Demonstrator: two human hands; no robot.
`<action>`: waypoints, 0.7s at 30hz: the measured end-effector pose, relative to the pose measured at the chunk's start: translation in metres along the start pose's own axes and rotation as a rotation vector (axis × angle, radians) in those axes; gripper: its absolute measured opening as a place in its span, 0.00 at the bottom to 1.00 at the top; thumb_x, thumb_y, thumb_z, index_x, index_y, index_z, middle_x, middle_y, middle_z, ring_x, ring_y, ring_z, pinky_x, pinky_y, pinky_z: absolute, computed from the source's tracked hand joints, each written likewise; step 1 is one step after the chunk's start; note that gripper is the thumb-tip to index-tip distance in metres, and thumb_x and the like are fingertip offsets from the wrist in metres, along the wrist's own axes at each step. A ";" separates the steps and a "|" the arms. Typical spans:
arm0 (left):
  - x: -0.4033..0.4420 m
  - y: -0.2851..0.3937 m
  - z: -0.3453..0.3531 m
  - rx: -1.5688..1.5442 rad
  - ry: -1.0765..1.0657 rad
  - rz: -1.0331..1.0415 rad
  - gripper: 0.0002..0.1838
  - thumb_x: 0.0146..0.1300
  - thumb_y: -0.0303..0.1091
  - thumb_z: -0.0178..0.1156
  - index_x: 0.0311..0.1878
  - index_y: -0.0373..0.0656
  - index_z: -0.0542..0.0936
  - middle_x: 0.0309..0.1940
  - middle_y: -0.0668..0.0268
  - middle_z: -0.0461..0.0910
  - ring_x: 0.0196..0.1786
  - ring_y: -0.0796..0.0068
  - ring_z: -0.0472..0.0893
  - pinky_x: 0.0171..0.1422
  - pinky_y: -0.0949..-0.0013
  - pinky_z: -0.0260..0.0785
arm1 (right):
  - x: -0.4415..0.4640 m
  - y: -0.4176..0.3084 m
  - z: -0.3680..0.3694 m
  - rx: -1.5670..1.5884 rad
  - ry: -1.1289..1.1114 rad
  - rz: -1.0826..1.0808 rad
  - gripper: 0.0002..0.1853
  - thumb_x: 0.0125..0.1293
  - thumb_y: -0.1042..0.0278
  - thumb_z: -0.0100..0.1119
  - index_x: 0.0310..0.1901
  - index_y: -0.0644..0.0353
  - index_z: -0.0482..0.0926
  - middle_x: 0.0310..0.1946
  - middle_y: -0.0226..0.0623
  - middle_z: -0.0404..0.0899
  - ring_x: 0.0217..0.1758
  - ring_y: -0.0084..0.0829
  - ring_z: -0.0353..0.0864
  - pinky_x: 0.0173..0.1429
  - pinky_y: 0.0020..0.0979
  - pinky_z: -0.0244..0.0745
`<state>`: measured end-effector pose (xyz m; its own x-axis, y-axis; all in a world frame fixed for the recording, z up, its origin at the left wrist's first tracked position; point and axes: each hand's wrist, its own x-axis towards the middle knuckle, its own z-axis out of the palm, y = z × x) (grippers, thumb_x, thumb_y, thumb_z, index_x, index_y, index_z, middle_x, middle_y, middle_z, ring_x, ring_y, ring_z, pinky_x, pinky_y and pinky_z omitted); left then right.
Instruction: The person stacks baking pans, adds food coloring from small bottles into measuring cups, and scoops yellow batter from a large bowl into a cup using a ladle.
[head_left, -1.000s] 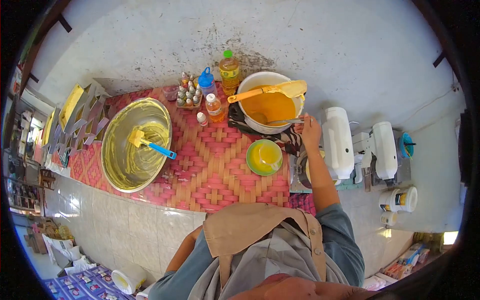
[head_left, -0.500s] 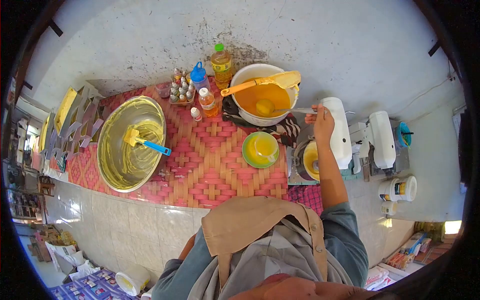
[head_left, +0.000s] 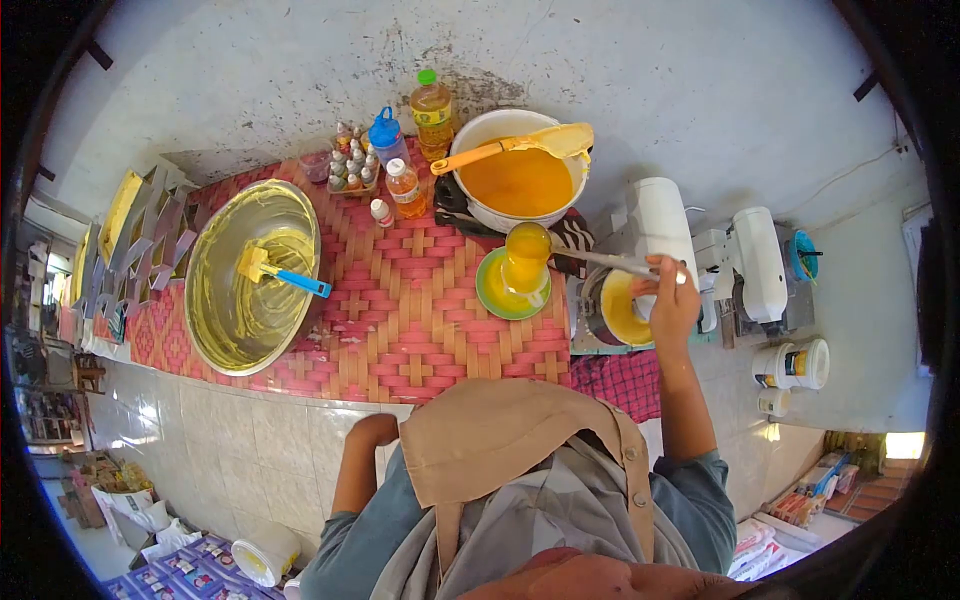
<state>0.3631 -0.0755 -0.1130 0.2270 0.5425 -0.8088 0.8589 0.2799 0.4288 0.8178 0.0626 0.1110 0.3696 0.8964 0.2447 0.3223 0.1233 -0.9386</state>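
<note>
My right hand (head_left: 675,310) is closed around the long handle of a metal ladle (head_left: 600,259). The ladle's bowl hangs tilted over a small green dish (head_left: 490,303), and yellow-orange liquid (head_left: 524,272) runs down from it. A clear cup seen in the dish earlier is mostly hidden behind the ladle and liquid. Behind stands a white bucket (head_left: 468,198) of orange liquid, an orange-handled spatula (head_left: 475,157) with a coated blade lying across its rim. My left hand (head_left: 375,430) is low by the table's front edge, away from the objects; its fingers do not show clearly.
A large steel bowl (head_left: 190,300) smeared with yellow batter holds a blue-handled spatula (head_left: 300,284). Bottles, including an oil bottle (head_left: 432,118), stand at the back. Metal tins (head_left: 150,235) are at the left. White stand mixers (head_left: 662,225) are at the right, one over a mixing bowl.
My right hand has lifted the ladle out of the bucket and brought it toward me, tipping it over the green dish. My left hand has come into view beside the table edge.
</note>
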 end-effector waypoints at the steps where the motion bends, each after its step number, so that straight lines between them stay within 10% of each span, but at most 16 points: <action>1: -0.011 0.034 -0.024 0.150 0.001 0.067 0.18 0.55 0.42 0.51 0.37 0.36 0.79 0.35 0.48 0.78 0.41 0.51 0.78 0.42 0.53 0.69 | -0.011 0.006 -0.004 -0.033 -0.048 0.009 0.15 0.69 0.64 0.43 0.39 0.67 0.76 0.25 0.38 0.79 0.25 0.26 0.79 0.33 0.24 0.74; 8: -0.047 0.214 -0.105 0.253 0.963 0.830 0.13 0.51 0.35 0.60 0.41 0.48 0.78 0.37 0.66 0.73 0.41 0.61 0.72 0.46 0.62 0.64 | -0.052 0.019 -0.027 -0.462 -0.336 -0.815 0.11 0.66 0.67 0.46 0.40 0.63 0.77 0.28 0.41 0.79 0.31 0.31 0.80 0.36 0.29 0.75; 11: -0.026 0.260 -0.113 0.356 1.028 0.994 0.13 0.49 0.34 0.61 0.41 0.48 0.78 0.38 0.69 0.73 0.41 0.67 0.72 0.46 0.64 0.62 | -0.056 0.042 -0.025 -0.385 -0.237 -0.532 0.13 0.67 0.64 0.44 0.42 0.65 0.75 0.30 0.42 0.79 0.32 0.31 0.80 0.35 0.29 0.76; 13: -0.005 0.278 -0.111 0.542 1.142 1.111 0.12 0.49 0.34 0.61 0.39 0.49 0.78 0.38 0.71 0.72 0.43 0.71 0.71 0.46 0.65 0.61 | -0.049 0.047 -0.016 0.246 0.148 0.295 0.15 0.69 0.61 0.43 0.43 0.66 0.73 0.30 0.42 0.78 0.33 0.31 0.80 0.35 0.28 0.77; 21: 0.053 0.282 -0.083 0.683 1.163 1.047 0.06 0.49 0.37 0.59 0.33 0.54 0.78 0.40 0.75 0.71 0.46 0.74 0.70 0.47 0.65 0.58 | -0.012 0.073 0.001 0.536 0.189 0.438 0.17 0.68 0.60 0.46 0.47 0.67 0.71 0.29 0.41 0.77 0.32 0.29 0.79 0.37 0.26 0.78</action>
<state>0.5792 0.0978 -0.0017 0.6164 0.5949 0.5159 0.6677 -0.7422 0.0580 0.8360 0.0616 0.0394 0.5273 0.8282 -0.1898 -0.3446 0.0043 -0.9388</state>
